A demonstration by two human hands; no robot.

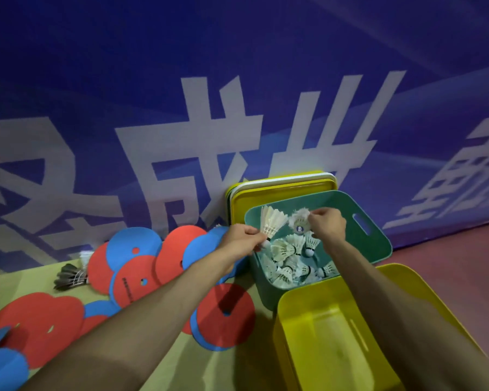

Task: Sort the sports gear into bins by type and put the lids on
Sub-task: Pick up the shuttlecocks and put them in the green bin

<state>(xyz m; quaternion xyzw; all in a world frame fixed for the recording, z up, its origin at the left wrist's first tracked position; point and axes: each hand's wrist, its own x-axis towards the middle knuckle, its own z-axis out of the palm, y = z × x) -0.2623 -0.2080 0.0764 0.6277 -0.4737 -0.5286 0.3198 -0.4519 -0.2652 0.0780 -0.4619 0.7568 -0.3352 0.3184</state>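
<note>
1. Our left hand [244, 240] pinches a white shuttlecock [272, 221] by its cork end, feathers up, over the green bin [378, 241].
2. Our right hand [327, 224] curls its fingers on a frayed shuttlecock [300, 221] above the same bin.
3. A shuttlecock pile [287, 258] lies inside.
4. The yellow bin [299, 311] stands just beside it, nearer us.
5. Lids [280, 190] lean behind the green bin.
6. Red and blue discs [136, 266] and a dark shuttlecock [71, 277] lie to the left.

Your right forearm [378, 292] covers the yellow bin's [322, 337] far rim, and the bottom edge cuts that bin. Lids [280, 193] half hidden behind the teal bin [374, 249]. Red disc [137, 273] print's unreadable.
</note>
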